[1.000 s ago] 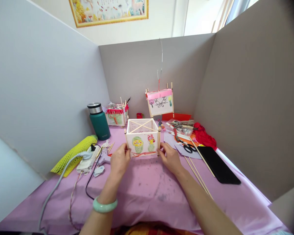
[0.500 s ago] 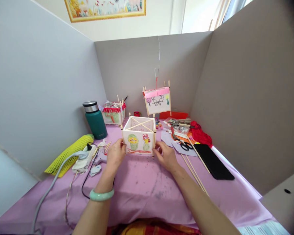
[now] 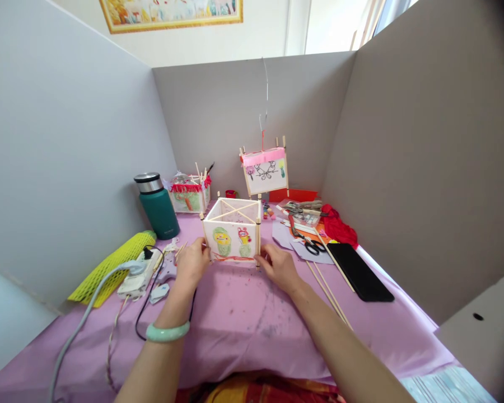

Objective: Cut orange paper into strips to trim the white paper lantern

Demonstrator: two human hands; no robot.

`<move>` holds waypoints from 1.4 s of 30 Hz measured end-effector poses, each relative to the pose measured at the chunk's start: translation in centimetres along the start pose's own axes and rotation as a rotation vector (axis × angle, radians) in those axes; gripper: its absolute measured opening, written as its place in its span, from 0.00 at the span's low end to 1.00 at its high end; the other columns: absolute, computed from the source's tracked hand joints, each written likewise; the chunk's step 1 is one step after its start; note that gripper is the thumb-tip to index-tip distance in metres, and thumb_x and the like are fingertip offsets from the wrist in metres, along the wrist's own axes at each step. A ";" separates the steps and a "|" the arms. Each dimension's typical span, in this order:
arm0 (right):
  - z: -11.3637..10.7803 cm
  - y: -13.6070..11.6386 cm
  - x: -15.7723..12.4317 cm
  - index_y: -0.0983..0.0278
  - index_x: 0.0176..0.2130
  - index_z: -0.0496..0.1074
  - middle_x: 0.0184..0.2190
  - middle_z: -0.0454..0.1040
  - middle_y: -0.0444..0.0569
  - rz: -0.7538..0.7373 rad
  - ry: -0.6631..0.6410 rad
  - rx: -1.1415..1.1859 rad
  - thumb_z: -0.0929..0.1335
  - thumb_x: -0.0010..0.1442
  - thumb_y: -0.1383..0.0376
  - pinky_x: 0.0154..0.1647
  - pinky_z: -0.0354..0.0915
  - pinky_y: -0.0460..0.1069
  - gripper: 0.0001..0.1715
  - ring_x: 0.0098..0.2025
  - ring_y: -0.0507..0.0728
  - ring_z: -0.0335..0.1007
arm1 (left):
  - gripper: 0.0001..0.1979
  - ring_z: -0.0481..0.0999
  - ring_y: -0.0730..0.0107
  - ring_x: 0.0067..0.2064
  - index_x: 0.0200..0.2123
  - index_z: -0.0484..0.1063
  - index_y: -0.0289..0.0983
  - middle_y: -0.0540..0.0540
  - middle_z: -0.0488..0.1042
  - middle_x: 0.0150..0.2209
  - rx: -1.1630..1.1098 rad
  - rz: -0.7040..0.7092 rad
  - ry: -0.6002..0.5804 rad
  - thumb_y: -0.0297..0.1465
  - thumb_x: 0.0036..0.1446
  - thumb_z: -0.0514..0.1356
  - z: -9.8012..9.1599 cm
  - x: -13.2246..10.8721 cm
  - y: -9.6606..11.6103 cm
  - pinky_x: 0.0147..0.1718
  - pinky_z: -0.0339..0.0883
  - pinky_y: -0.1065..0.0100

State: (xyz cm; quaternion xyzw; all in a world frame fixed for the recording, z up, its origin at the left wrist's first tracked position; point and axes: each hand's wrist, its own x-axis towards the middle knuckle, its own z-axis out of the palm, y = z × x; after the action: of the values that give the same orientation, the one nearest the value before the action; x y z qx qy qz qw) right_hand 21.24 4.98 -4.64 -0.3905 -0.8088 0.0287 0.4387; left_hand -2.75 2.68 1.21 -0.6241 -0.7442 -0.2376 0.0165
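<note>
In the middle of the table stands a paper lantern (image 3: 232,242) with a frame of thin wooden sticks. Its top is open and crossed by two sticks, and its front panel carries coloured drawings of two figures in green, yellow and red. My left hand (image 3: 194,262) pinches the lower left corner of the frame. At the lower right corner, the fingers of my right hand (image 3: 278,266) are closed on the upright stick. The lantern's base is low, close to the cloth. Behind it, a second lantern (image 3: 265,173) with a pink top band hangs from a wire hook (image 3: 266,92).
Left are a green bottle (image 3: 158,210), a stick-filled lantern box (image 3: 189,198), yellow netting (image 3: 113,268) and a power strip (image 3: 140,274) with cables. Right lie scissors (image 3: 314,246), loose sticks (image 3: 330,294), red cloth (image 3: 338,226) and a black phone (image 3: 359,271). Grey panels (image 3: 252,95) surround the table.
The camera view has shifted a little to the right, so everything appears slightly further left. Both hands keep hold of the lantern, which seems turned very slightly.
</note>
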 end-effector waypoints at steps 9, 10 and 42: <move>0.4 -0.6 0.0 0.64 0.33 0.68 0.26 0.72 0.46 -0.047 -0.042 0.017 0.66 0.61 0.59 0.28 0.58 0.46 0.10 0.25 0.52 0.66 | 0.13 0.78 0.57 0.43 0.42 0.73 0.41 0.43 0.80 0.39 0.029 -0.015 -0.047 0.30 0.56 0.53 -0.4 1.8 -0.4 0.40 0.66 0.63; 0.3 -0.6 0.0 0.63 0.33 0.68 0.26 0.73 0.46 -0.047 -0.046 0.021 0.66 0.61 0.59 0.28 0.58 0.46 0.10 0.25 0.52 0.66 | 0.12 0.78 0.57 0.43 0.42 0.73 0.41 0.43 0.80 0.40 0.030 -0.017 -0.050 0.30 0.56 0.53 -0.3 1.8 -0.4 0.40 0.67 0.63; 0.5 2.1 1.0 0.63 0.37 0.70 0.36 0.74 0.50 0.427 0.284 0.009 0.60 0.61 0.66 0.39 0.62 0.49 0.10 0.37 0.56 0.69 | 0.08 0.73 0.70 0.32 0.36 0.74 0.38 0.46 0.71 0.40 -0.409 0.472 0.184 0.34 0.55 0.59 -2.2 -0.5 8.8 0.35 0.68 0.67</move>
State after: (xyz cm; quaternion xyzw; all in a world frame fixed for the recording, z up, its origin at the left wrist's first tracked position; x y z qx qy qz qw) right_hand 21.79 7.21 -5.09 -0.5507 -0.6383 0.0690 0.5334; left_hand 5.03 2.41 5.93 -0.7456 -0.5111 -0.4274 0.0126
